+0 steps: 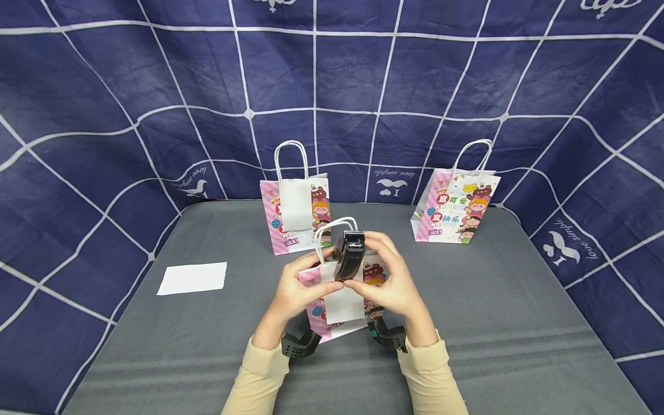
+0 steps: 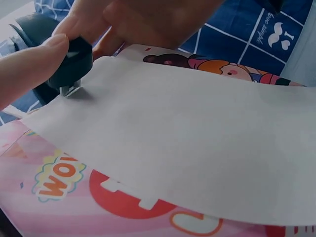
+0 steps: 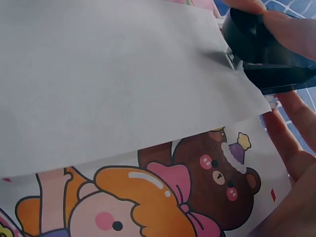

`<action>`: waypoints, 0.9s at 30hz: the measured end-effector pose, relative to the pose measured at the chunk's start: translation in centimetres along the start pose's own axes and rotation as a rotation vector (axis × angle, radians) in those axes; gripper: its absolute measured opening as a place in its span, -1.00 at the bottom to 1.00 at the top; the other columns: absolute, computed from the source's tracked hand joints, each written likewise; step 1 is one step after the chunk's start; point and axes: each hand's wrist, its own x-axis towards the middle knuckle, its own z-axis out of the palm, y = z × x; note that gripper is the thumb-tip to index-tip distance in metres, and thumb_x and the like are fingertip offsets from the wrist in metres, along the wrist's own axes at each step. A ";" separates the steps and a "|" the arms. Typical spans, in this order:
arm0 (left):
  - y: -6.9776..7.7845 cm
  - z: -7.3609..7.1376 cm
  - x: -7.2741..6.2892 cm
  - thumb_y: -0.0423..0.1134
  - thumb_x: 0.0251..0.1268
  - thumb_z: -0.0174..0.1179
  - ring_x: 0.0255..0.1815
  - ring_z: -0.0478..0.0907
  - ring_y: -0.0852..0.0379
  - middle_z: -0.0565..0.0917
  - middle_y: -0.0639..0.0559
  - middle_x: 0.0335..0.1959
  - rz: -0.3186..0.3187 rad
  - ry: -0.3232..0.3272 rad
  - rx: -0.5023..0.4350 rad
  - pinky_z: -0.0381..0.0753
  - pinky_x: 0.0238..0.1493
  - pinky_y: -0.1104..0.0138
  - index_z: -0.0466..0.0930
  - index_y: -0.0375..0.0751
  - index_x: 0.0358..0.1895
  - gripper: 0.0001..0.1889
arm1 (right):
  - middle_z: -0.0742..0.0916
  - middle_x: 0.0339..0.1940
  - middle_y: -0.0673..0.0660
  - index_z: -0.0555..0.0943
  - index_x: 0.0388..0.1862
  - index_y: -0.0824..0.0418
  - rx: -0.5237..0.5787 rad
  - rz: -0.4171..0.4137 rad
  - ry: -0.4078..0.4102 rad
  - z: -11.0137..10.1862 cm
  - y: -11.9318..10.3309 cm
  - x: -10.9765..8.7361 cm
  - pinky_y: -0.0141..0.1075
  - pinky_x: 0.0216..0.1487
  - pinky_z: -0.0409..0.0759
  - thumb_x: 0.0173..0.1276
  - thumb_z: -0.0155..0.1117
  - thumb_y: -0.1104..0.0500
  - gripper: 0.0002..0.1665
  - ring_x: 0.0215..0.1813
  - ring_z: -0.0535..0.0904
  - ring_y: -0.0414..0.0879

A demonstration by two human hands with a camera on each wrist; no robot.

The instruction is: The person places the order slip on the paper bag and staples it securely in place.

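Note:
Both hands hold a dark stapler (image 1: 350, 259) at the top edge of a paper gift bag (image 1: 317, 331) with cartoon figures. My left hand (image 1: 301, 290) grips it from the left, thumb against its near end. From the right, my right hand (image 1: 391, 282) grips it likewise, and the two thumb tips meet. A white sheet of paper (image 1: 344, 311) lies over the bag's front. In both wrist views the jaws of the stapler (image 3: 276, 52) straddle the top edge of the sheet (image 2: 163, 133). White rope handles (image 1: 320, 245) rise behind the left fingers.
A similar gift bag (image 1: 270, 225) stands behind, a white sheet (image 1: 297, 210) on its front. Another gift bag (image 1: 456, 210), its printed front uncovered, stands at the back right. A loose white sheet (image 1: 192, 278) lies on the grey table (image 1: 171, 357) at left. Blue checked cloth (image 1: 353, 75) hangs behind.

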 end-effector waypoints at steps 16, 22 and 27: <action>-1.3 -3.7 -0.7 -0.52 -0.16 0.43 -0.17 0.54 0.17 0.65 -0.14 -0.22 -0.247 -0.135 0.134 0.50 -0.04 0.30 0.55 -0.41 -0.09 -0.56 | 0.60 0.02 0.17 0.49 0.10 0.41 0.213 -0.033 0.079 0.1 3.7 -1.1 -0.21 0.22 0.35 -0.02 0.54 0.26 -0.32 0.10 0.46 0.00; -3.6 -5.9 -2.0 -0.35 -0.12 0.48 -0.32 0.58 0.13 0.67 0.04 -0.30 -0.350 -0.255 0.151 0.59 -0.22 0.25 0.62 -0.23 -0.13 -0.61 | 0.65 0.01 0.09 0.47 0.11 0.47 0.259 -0.047 0.119 -0.2 4.0 -1.1 -0.24 0.19 0.39 0.07 0.49 0.10 -0.29 0.03 0.53 -0.07; -3.9 -6.2 -2.1 -0.35 0.03 0.39 -0.40 0.61 0.09 0.68 -0.05 -0.36 -0.366 -0.176 0.157 0.61 -0.34 0.32 0.66 -0.30 -0.25 -0.80 | 0.69 -0.09 0.02 0.49 0.12 0.39 0.289 -0.075 0.162 -0.5 4.0 -1.1 -0.28 0.10 0.46 0.11 0.46 0.10 -0.35 -0.10 0.58 -0.15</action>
